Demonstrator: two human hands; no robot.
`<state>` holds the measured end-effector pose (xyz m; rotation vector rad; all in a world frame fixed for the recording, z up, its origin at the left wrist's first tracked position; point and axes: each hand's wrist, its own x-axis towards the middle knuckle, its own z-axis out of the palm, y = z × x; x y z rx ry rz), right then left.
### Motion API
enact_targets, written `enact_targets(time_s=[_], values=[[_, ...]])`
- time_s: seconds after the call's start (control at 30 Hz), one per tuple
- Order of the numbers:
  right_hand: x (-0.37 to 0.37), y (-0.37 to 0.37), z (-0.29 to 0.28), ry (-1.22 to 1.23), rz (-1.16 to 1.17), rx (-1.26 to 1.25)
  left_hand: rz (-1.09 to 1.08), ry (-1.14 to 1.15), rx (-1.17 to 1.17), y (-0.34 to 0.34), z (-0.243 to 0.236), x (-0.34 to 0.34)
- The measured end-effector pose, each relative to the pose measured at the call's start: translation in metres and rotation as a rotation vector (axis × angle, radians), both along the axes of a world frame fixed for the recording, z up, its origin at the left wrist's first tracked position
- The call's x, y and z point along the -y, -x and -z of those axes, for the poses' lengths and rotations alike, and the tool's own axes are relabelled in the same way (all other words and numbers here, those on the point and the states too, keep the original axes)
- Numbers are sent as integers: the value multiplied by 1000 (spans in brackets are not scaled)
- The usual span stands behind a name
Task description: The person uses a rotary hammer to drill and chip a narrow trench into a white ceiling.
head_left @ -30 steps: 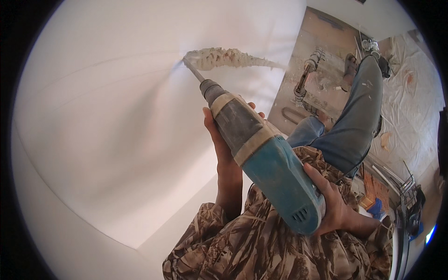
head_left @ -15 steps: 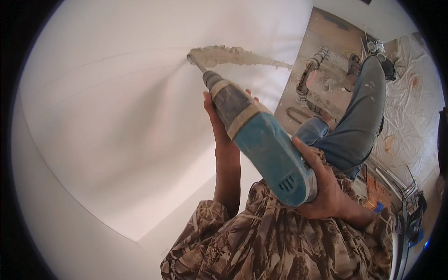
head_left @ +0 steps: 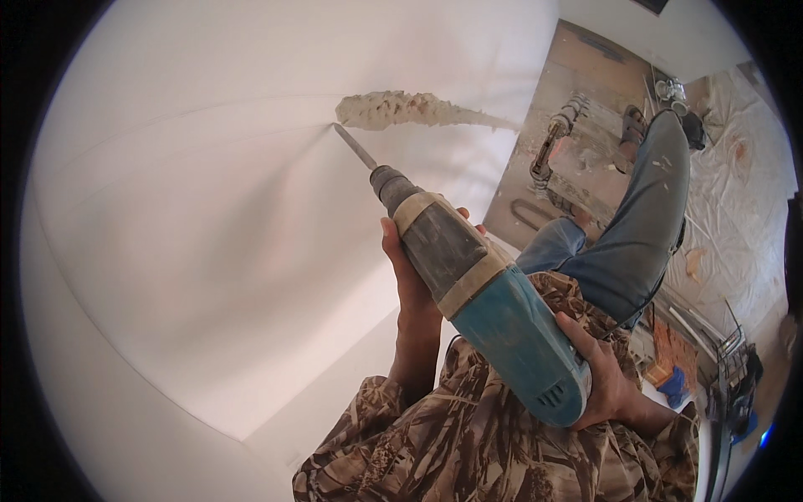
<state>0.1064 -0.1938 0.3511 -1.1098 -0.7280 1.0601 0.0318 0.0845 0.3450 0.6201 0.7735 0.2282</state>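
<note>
"Fingers [head_left: 392, 240] first: clasped or loose?"

"Clasped, left and right, around a teal and black power drill [head_left: 493, 309] slanting across the middle."

"Take me from the left."

"Smooth white wall [head_left: 184, 184]. Then the drill's bit [head_left: 355, 146], its tip just below the left end of a rough gouge [head_left: 401, 110]; from here I can't tell whether it touches. Left hand [head_left: 408, 276] next, wrapped around the front barrel."

"And rightward?"

"Right hand [head_left: 606, 381] around the rear end, thumb along its side, other fingers mostly hidden. Past it, legs in blue jeans [head_left: 644, 234], then crumpled pale plastic sheeting [head_left: 740, 184] on the floor [head_left: 577, 63]."
</note>
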Motion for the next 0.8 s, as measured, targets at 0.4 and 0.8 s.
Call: enact_targets(time_s=[0.4,0.8], values=[[-53,-16,-1,56,14,19,5,-36,-45,-14,23,-47],[-10,-12,7,54,39,64,35,-16,-58,-14,16,-10]])
